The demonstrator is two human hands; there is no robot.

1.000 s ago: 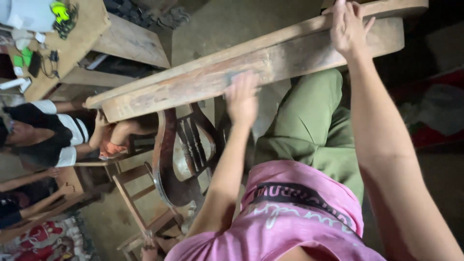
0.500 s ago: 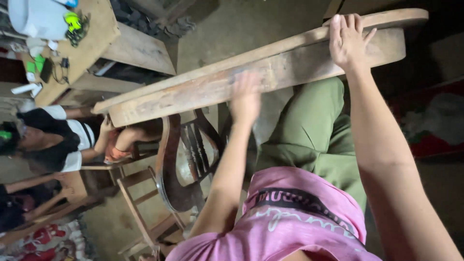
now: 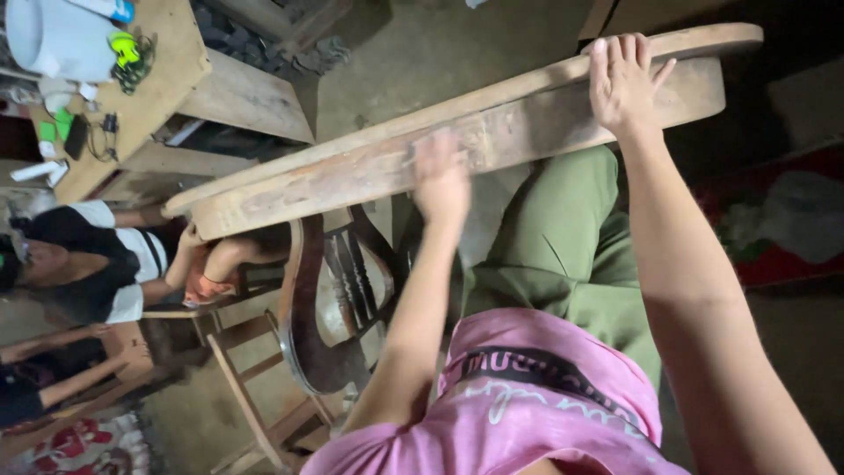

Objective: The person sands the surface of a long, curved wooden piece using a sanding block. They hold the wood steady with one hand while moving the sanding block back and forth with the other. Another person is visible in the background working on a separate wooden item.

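Left hand (image 3: 441, 180), blurred, has slid slightly left along face of curved wooden plank (image 3: 352, 171) at frame centre; right hand (image 3: 622, 81) has eased left, frame drifting.

thing: long curved wooden piece (image 3: 369, 158), two layers, rounded at the ends
colour: pale worn brown, scuffed and scratched along its face
pose: on edge, slanting from middle left up to upper right of the frame
place: across the upper half, above green-trousered legs

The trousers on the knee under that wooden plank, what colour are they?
Olive green trousers, plain with no pattern, seen in the head view.
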